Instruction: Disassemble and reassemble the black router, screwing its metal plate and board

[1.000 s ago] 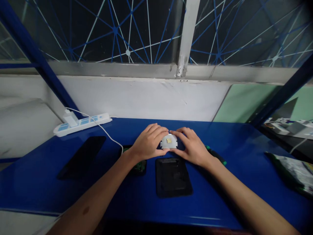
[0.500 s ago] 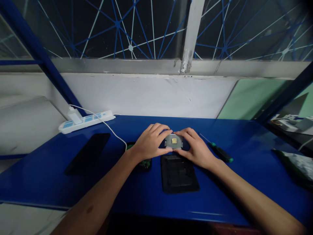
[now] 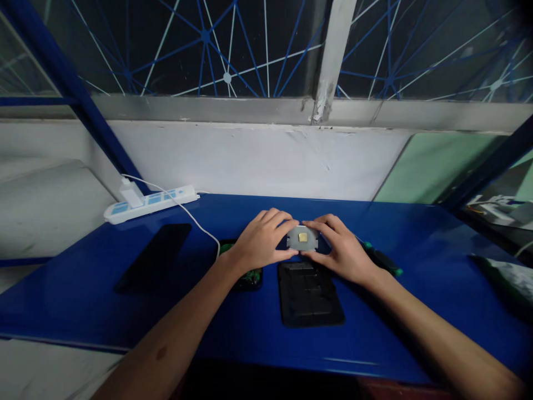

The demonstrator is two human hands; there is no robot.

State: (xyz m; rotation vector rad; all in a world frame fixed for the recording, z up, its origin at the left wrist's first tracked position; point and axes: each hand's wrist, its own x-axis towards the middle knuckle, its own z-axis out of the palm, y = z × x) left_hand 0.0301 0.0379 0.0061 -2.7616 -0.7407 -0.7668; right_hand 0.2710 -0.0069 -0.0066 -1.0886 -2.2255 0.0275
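Observation:
Between my two hands is a flat grey metal plate [image 3: 293, 242] with notched sides and a small yellowish square [image 3: 302, 237] at its middle. My left hand [image 3: 264, 239] pinches its left side, thumb below and fingers above. From the other side my right hand [image 3: 339, 244] grips it the same way. Just in front of the plate a black rectangular tray-like cover [image 3: 311, 297] lies on the blue table. Partly hidden under my left wrist is a black case [image 3: 252, 279] with green parts inside. A screwdriver with a black and green handle [image 3: 383, 260] lies beside my right wrist.
A white power strip [image 3: 156, 203] with a plugged-in adapter [image 3: 132, 193] sits at the back left, its thin white cable [image 3: 195, 222] running toward the black case. A dark flat panel [image 3: 154, 258] lies at left. At far right is a green and silver bag [image 3: 506, 280].
The whole view has shifted, so the table and hands appear further right and slightly higher. Both hands keep hold of the plate, and more of the screwdriver shows than a second ago.

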